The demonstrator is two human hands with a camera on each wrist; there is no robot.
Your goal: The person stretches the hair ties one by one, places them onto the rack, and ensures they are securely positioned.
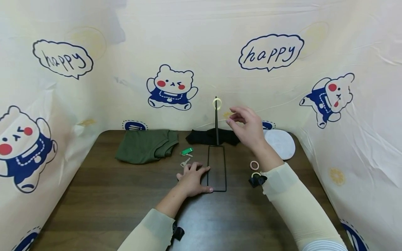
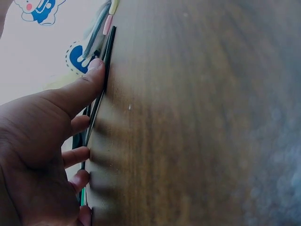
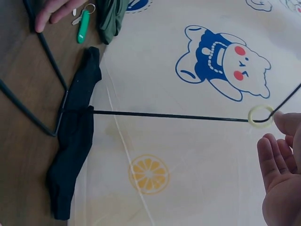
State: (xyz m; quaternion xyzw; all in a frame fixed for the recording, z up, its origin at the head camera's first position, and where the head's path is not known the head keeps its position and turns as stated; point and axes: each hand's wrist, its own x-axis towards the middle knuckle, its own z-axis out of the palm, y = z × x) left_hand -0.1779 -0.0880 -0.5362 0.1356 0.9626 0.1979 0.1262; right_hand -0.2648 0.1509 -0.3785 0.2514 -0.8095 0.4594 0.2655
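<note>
The left hand (image 1: 192,180), fingers spread and gripping nothing, touches the base of the black stand (image 1: 217,129) on the desk (image 1: 110,195). A pink ring (image 1: 251,166) lies right of the base, keys (image 1: 185,162) left. The right hand (image 1: 248,128), loosely curved and empty, hovers near a yellow ring (image 3: 250,116) around the stand's rod. Behind lie green cloth (image 1: 141,146), black cloth (image 1: 201,137) and a white disc (image 1: 280,144).

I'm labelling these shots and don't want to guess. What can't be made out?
White disc: lower-left part, behind the right arm, head view.
Stand: tip's shape, cut off by the right edge in the right wrist view, too thin in the head view.
Lower key: teeth, too small, head view.
Left hand: part of the palm, cut off by the left edge, left wrist view.
</note>
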